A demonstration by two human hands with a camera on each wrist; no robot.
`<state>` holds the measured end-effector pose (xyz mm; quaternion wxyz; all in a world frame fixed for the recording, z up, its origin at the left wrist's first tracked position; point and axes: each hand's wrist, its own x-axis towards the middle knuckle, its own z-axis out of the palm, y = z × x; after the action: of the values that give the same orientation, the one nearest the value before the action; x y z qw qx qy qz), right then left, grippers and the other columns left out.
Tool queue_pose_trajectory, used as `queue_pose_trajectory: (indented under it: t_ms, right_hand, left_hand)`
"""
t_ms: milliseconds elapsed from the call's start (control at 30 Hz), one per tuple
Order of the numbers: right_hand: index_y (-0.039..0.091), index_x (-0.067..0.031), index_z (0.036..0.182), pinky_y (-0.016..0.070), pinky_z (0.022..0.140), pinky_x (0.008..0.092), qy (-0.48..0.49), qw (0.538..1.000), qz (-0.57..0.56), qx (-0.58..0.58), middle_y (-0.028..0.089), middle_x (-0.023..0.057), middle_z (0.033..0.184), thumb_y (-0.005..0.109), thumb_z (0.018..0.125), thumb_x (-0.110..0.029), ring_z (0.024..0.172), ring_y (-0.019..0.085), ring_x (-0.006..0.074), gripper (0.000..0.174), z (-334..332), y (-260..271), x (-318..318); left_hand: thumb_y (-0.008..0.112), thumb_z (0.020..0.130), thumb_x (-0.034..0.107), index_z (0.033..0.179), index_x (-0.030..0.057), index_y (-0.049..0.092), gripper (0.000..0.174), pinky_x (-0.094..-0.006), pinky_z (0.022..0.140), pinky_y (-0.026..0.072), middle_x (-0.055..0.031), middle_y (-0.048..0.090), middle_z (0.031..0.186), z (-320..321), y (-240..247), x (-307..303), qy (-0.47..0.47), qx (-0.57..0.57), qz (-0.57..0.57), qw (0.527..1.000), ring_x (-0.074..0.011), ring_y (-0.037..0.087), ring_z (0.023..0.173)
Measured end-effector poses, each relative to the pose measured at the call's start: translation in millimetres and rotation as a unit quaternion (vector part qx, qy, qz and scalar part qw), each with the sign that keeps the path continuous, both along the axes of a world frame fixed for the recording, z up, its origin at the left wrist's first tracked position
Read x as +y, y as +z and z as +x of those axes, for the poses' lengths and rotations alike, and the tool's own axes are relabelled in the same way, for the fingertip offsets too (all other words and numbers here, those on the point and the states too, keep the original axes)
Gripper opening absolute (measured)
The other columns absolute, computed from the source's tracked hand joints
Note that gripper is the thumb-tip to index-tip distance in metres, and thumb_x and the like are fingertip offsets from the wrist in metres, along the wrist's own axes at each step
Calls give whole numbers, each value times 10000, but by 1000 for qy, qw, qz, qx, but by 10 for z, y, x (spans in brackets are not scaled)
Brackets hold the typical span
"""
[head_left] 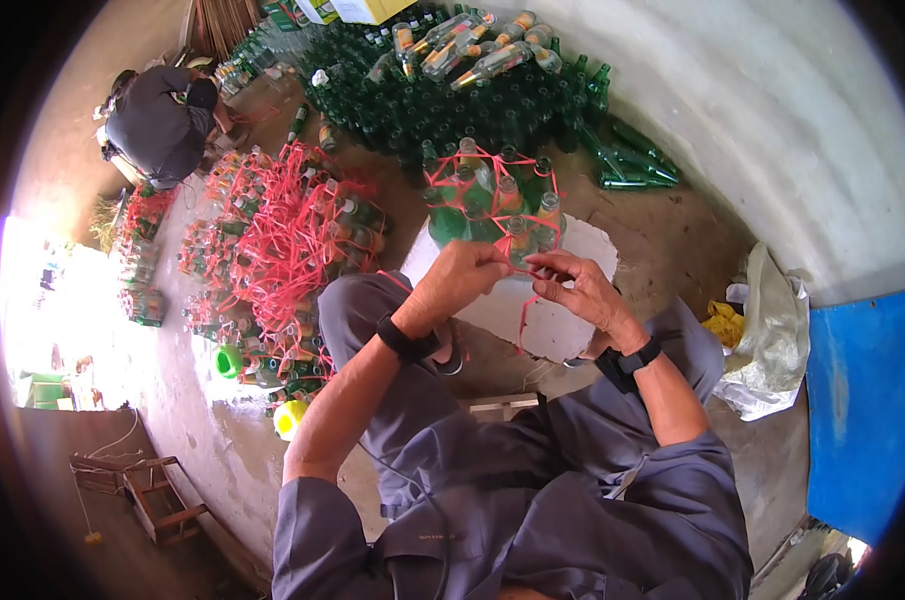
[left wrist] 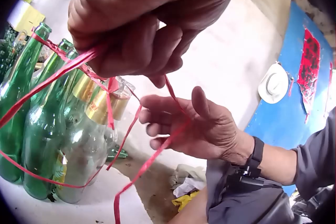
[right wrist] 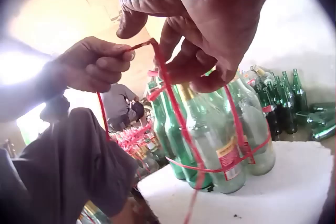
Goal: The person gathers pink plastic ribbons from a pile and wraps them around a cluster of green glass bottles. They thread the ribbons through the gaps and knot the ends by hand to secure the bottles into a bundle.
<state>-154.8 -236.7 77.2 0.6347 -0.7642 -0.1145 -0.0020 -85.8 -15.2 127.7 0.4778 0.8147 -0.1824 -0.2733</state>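
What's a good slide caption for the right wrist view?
Left hand pinches red strip beside bundled green and clear bottles on a white block; right hand close by.

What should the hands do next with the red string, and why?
Maybe the right hand should pinch the hanging part of the red string and pull gently: the left hand pinches another part, the right hand looks open, and string runs around the bottles.

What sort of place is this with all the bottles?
Maybe a workroom: green bottles crowd by the wall, tied bundles stand on the floor, and red string circles another bundle.
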Motion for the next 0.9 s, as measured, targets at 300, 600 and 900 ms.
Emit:
queue_pose_trajectory:
  t_ms: [300,600,900]
  right_hand:
    - [672,16,827,281,473,229,39,960,173,215,497,-38,608,651,957,-284,497,383,32,327,-23,30,-204]
    - [638,-48,835,199,410,215,-231,854,441,150,391,-86,583,705,934,-254,463,306,25,238,138,99,-962]
    - [576,-60,925,191,408,210,-237,813,526,79,335,-84,605,596,1013,-270,462,237,31,229,157,131,-1525]
  left_hand:
    - [672,915,159,1008,-43,703,225,-263,704,486,-28,683,820,55,122,230,-46,-60,-16,997,-80,590,774]
    - [693,912,221,972,-19,743,252,-241,675,473,-15,693,799,524,775,1418,51,-74,20,996,-53,586,740]
    - [720,886,177,985,10,763,199,-260,727,507,-25,730,832,846,1156,2276,112,-193,97,970,-69,625,759]
